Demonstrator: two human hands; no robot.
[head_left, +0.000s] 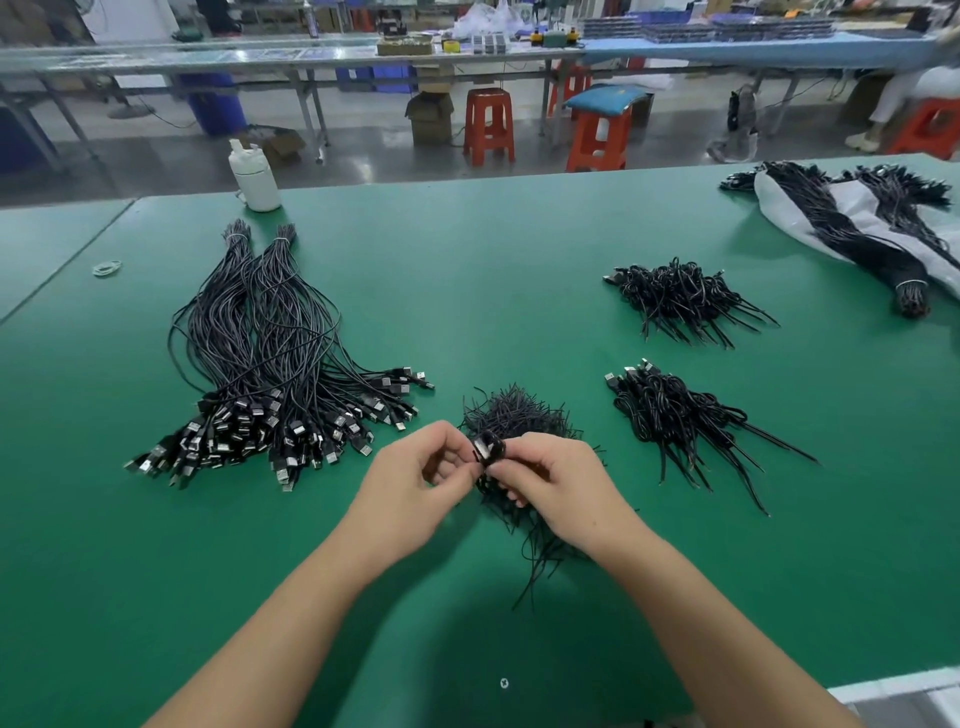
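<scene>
At centre, left hand (410, 488) and right hand (561, 488) pinch cable (488, 449) (coiled).

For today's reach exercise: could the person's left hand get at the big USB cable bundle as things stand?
Probably yes: only bare green table lies between the left hand and the USB cable bundle. But it and the right hand pinch a coiled cable, so it must let go first.

Left hand (415, 483) and right hand (558, 486) cover most of the coiled cable (488, 448); the upper-right frame edge crops the white bag (857, 208).
</scene>
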